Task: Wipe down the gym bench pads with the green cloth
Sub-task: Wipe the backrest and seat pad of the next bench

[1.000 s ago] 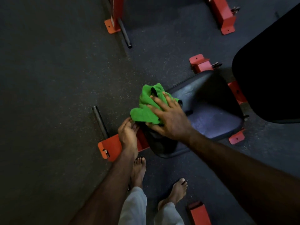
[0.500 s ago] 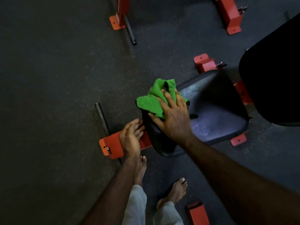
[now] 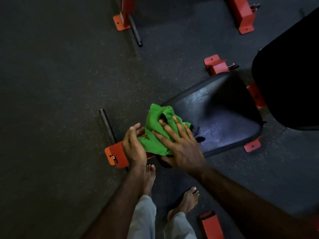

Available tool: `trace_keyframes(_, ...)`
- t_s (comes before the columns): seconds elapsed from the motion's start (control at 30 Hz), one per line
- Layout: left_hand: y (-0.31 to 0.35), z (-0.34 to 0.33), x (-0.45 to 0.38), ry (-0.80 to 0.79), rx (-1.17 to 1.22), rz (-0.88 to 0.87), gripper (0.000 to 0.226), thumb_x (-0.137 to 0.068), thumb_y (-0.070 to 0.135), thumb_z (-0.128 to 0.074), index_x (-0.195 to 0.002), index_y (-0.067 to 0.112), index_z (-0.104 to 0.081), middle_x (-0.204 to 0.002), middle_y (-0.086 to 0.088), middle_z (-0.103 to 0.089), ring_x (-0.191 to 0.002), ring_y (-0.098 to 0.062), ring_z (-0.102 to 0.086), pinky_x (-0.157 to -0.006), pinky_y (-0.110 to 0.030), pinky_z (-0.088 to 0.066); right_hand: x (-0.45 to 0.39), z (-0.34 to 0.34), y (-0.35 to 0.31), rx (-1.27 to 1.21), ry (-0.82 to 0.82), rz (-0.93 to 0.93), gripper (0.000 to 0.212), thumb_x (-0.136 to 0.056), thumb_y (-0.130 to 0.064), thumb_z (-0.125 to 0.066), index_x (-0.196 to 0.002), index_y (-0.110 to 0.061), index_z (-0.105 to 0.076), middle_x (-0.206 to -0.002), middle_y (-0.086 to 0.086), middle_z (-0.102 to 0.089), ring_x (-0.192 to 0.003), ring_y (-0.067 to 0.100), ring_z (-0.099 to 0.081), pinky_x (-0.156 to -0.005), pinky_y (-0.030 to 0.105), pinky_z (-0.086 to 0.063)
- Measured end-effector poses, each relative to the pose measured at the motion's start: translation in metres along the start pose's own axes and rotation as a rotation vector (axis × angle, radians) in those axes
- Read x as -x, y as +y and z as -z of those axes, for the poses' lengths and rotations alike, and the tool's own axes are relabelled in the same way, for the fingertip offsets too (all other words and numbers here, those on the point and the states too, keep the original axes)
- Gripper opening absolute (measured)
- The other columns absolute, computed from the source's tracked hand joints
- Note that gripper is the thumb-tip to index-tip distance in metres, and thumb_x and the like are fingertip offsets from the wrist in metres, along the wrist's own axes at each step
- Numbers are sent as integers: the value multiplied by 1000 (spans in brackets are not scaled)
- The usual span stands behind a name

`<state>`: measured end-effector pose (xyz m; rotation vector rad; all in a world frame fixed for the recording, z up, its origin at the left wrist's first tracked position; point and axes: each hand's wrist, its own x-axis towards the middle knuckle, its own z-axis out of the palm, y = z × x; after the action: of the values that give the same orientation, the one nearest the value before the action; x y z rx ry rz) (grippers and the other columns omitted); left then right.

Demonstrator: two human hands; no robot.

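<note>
A black seat pad lies in the middle of the view, its surface streaked with damp. The crumpled green cloth sits on the pad's near left end. My right hand lies flat on the cloth with fingers spread, pressing it onto the pad. My left hand rests on the red frame bracket beside the pad, fingers touching the cloth's left edge. A second black pad, the backrest, fills the right edge.
Red frame feet and black bars stand on the dark speckled rubber floor. My bare feet are right below the pad. Another red foot is at the bottom.
My right hand slid the cloth back toward the pad's near left end. My left hand moved up against the cloth's edge.
</note>
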<state>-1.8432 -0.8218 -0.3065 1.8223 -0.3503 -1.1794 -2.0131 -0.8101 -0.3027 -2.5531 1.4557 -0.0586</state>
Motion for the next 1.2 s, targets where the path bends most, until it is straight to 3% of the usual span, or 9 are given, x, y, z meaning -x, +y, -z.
trace_keyframes(0.17, 6, -6, -1, -51, -2, -18, 43, -107, 40, -38, -122, 16, -70, -112, -3, -76, -98, -17, -74, -81, -33, -56, 13, -6, -27, -153, 129, -586, 75, -96, -62, -57, -160, -28, -38, -171, 7, -25, -156, 45, -15, -121, 63, -19)
trace_keyframes(0.3, 7, -12, -1, -55, 14, -17, 44, -100, 44, -43, -117, 15, -73, -110, -6, -76, -98, -19, -74, -88, -39, -59, 39, -6, -17, -37, 8, -195, 80, -95, -69, -49, -164, -35, -26, -173, 5, -17, -158, 44, -11, -119, 67, -27)
trace_keyframes(0.47, 5, -19, 7, -70, -7, -41, 41, -96, 46, -42, -113, 25, -73, -107, 6, -77, -98, -10, -73, -83, -35, -56, 46, -5, -38, -171, 142, -685, 80, -96, -67, -53, -162, -30, -28, -172, 7, -20, -157, 44, -16, -122, 64, -19)
trace_keyframes(0.6, -1, -23, 16, -40, -59, -118, 41, -96, 40, -50, -121, 17, -73, -110, 7, -75, -104, -9, -69, -92, -36, -56, 66, -10, -38, -97, 24, -364, 82, -94, -69, -46, -164, -36, -21, -174, 4, -13, -157, 44, -12, -119, 68, -25)
trace_keyframes(0.77, -3, -28, 33, -97, -166, -237, 52, -96, 41, -53, -142, 18, -59, -136, 6, -63, -119, -4, -59, -89, -9, -45, 60, -4, -47, -224, 133, -778, 82, -91, -61, -53, -161, -25, -28, -173, 10, -17, -155, 47, -18, -120, 66, -23)
trace_keyframes(0.93, -6, -30, 34, -72, -176, -235, 53, -96, 45, -53, -143, 20, -59, -137, 6, -62, -121, -2, -58, -100, -23, -48, 80, -3, -40, -182, 23, -557, 87, -88, -58, -53, -164, -31, -23, -174, 7, -13, -155, 48, -17, -119, 67, -27)
trace_keyframes(1.03, -4, -30, 36, -65, -136, -243, 51, -97, 40, -53, -142, 17, -59, -136, 6, -62, -116, 6, -57, -89, -9, -46, 82, -1, -54, -356, 146, -1000, 82, -95, -58, -55, -162, -17, -29, -175, 7, -1, -155, 47, -16, -118, 66, -31)
trace_keyframes(1.1, -5, -30, 35, -51, -132, -238, 52, -96, 39, -53, -142, 16, -60, -136, 4, -63, -119, 2, -58, -98, -21, -50, 66, 4, -82, -453, 61, -1097, 84, -96, -63, -44, -163, -16, -25, -172, 5, 21, -157, 48, -6, -111, 75, -33)
trace_keyframes(1.2, -8, -32, 34, -24, -147, -221, 54, -95, 41, -51, -141, 15, -60, -136, -1, -65, -123, -13, -61, -106, -42, -50, 76, 2, -90, -560, -76, -884, 92, -86, -81, -28, -165, -43, -2, -167, -5, 35, -156, 42, 19, -115, 77, -23)
